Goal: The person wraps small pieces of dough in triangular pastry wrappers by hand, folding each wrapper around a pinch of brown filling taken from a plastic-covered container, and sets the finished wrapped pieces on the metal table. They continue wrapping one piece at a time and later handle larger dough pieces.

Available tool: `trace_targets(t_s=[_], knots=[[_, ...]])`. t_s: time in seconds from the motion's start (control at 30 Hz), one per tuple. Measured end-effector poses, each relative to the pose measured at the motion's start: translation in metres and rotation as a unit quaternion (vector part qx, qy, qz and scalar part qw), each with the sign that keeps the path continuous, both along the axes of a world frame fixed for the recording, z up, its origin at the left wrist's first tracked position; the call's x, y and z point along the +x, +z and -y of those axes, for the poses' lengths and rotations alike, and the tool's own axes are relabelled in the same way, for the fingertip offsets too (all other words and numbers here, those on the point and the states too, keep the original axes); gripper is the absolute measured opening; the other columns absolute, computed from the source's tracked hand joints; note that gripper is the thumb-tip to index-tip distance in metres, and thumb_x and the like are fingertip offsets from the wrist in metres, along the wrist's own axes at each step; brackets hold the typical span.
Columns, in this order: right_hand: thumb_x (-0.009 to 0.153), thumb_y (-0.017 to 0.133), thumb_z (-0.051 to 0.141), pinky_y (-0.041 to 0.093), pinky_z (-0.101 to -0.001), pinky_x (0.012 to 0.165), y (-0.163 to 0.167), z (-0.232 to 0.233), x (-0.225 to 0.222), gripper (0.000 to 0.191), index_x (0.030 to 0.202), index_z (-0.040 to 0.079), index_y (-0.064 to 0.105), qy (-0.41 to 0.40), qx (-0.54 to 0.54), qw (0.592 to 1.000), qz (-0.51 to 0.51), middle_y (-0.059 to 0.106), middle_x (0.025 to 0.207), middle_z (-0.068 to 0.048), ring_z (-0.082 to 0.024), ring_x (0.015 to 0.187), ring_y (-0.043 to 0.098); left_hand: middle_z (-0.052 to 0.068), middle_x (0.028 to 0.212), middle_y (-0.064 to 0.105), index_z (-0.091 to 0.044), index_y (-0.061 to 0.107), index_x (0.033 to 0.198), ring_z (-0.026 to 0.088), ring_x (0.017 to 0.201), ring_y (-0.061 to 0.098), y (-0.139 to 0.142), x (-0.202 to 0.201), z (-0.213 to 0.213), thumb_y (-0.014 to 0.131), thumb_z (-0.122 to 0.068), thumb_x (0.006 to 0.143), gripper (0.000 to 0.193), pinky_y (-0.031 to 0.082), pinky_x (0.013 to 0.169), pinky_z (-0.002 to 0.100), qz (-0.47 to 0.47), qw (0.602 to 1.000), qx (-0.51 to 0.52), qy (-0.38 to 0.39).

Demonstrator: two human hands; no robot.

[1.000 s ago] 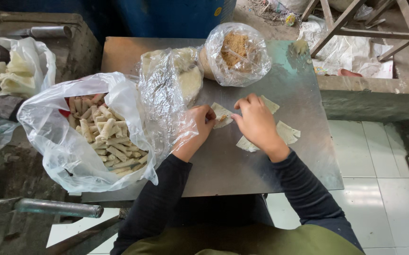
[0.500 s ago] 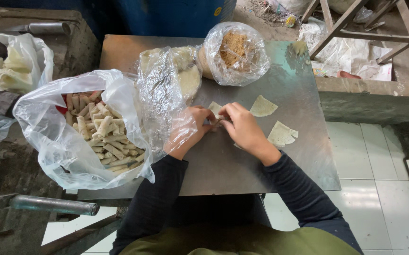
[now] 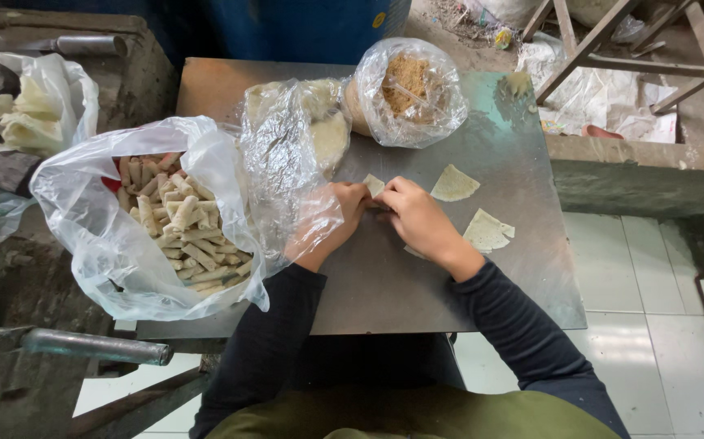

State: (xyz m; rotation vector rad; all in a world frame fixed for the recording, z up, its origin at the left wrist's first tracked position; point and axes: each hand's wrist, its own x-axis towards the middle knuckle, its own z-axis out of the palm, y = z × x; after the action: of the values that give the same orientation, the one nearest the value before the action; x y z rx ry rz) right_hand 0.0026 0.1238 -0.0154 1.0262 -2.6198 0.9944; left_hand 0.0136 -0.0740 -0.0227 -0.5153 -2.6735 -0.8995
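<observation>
head view — both hands, left [image 3: 337,213] and right [image 3: 418,218], pinch one pale wrapper [image 3: 374,185] on the metal surface [image 3: 417,284] — a bag of rolls [image 3: 174,223] beside them.

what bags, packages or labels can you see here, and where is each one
Clear bag, table's left: pale rolled sticks.
Clear wrap, middle back: flat pale sheets.
Clear round bag, back: brown filling.
White bag, far left: pale wrappers.
Blue barrel, behind: small yellow sticker.
</observation>
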Motion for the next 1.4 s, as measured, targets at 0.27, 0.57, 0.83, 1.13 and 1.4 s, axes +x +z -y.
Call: trace_targets(t_s=[0.27, 0.57, 0.83, 1.13, 1.4], knots=[[0.082, 0.075, 0.01, 0.053, -0.0382, 0.077, 0.006, 0.003, -0.058, 0.018, 0.097, 0.006, 0.066, -0.044, 0.073, 0.966, 0.243, 0.069, 0.089, -0.011, -0.028, 0.085, 0.07, 0.015, 0.084, 0.071, -0.007, 0.073, 0.091, 0.036, 0.085, 0.069, 0.007, -0.015, 0.001, 0.071, -0.012, 0.082, 0.01, 0.053, 0.074, 0.046, -0.027, 0.997, 0.07, -0.016], [0.076, 0.082, 0.018, 0.044, -0.0455, 0.087, 0.0, -0.015, -0.039, 0.023, 0.088, 0.005, 0.067, 0.058, 0.036, 0.996, -0.054, 0.056, 0.11, -0.013, -0.034, 0.105, 0.055, 0.011, 0.093, 0.064, -0.01, 0.074, 0.083, 0.031, 0.089, 0.068, 0.011, -0.005, 0.008, 0.077, -0.02, 0.082, 0.011, 0.053, 0.073, 0.045, -0.024, 0.998, -0.043, -0.042], [0.077, 0.085, 0.03, 0.034, -0.046, 0.094, -0.009, -0.003, -0.042, 0.017, 0.082, 0.015, 0.077, -0.116, 0.031, 0.992, 0.043, 0.057, 0.105, -0.006, -0.03, 0.109, 0.051, 0.013, 0.086, 0.065, -0.005, 0.077, 0.085, 0.033, 0.082, 0.067, -0.001, -0.018, 0.0, 0.081, -0.024, 0.082, 0.019, 0.053, 0.072, 0.043, 0.095, 0.99, 0.09, 0.057], [0.08, 0.081, 0.025, 0.034, -0.044, 0.091, -0.003, -0.011, -0.039, 0.013, 0.088, 0.017, 0.074, -0.023, 0.047, 0.998, -0.021, 0.055, 0.108, -0.004, -0.027, 0.113, 0.05, 0.012, 0.089, 0.065, -0.007, 0.077, 0.084, 0.033, 0.082, 0.067, 0.003, -0.006, 0.007, 0.077, -0.015, 0.083, 0.009, 0.051, 0.07, 0.044, -0.009, 0.999, 0.038, -0.004], [0.082, 0.083, 0.026, 0.031, -0.0457, 0.092, -0.016, 0.004, -0.041, 0.012, 0.085, 0.017, 0.075, -0.144, 0.009, 0.989, 0.006, 0.054, 0.107, -0.002, -0.027, 0.114, 0.048, 0.014, 0.088, 0.062, -0.003, 0.072, 0.083, 0.035, 0.083, 0.065, -0.008, -0.021, -0.008, 0.077, -0.013, 0.083, 0.011, 0.051, 0.073, 0.045, 0.03, 0.988, 0.135, 0.071]])
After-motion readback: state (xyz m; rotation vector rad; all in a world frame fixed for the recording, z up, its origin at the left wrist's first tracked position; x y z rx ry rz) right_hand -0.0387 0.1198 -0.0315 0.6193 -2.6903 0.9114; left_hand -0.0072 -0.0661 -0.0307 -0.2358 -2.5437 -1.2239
